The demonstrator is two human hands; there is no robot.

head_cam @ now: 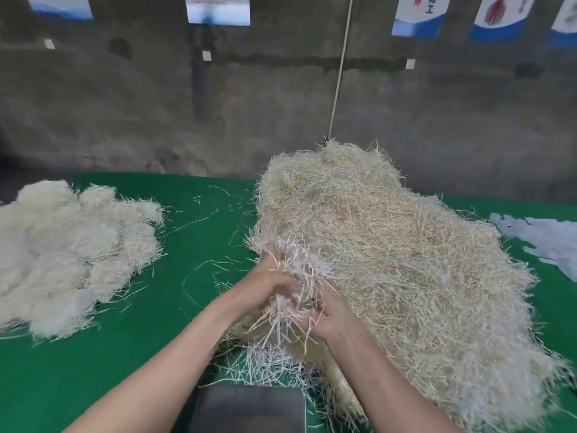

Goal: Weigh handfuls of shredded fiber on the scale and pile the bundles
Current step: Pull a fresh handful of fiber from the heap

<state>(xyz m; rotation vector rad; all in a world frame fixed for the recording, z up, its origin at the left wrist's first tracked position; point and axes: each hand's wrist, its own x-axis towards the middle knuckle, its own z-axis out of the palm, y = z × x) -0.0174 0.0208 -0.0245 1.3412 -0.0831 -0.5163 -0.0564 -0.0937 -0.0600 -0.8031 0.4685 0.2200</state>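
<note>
– While the handful of fiber [296,295] is held up like that, what has hold of it?
– Both hands. The right hand [331,320] grips it from the right, fingers curled round the pale strands. The left hand [268,285] is blurred, so its fingers only seem to be curled into the same tuft from the left.
– And where does the tuft sit?
– Right against the near left flank of the big heap [406,245], touching it. Loose ends hang down from between the two palms.
– What lies under it?
– A scatter of whiter shreds [271,364] on the green table [187,245], and nearer, at the bottom edge, the dark grey scale [249,407] with nothing resting on its top.
– How about the heap itself?
– Straw-coloured and tangled, it fills the right half of the table, rising toward the far side.
– Anything on the left?
– A pile of bundles [68,254], paler and fluffier, well apart from the heap, with stray single strands on the cloth between.
– Far right?
– Pale bluish sheets [546,242] lying flat just beyond the heap.
– Behind?
– A grey concrete wall [156,104], a thin cord [342,64] hanging down to the heap's far top, and posters [418,14] along the upper edge.
</note>
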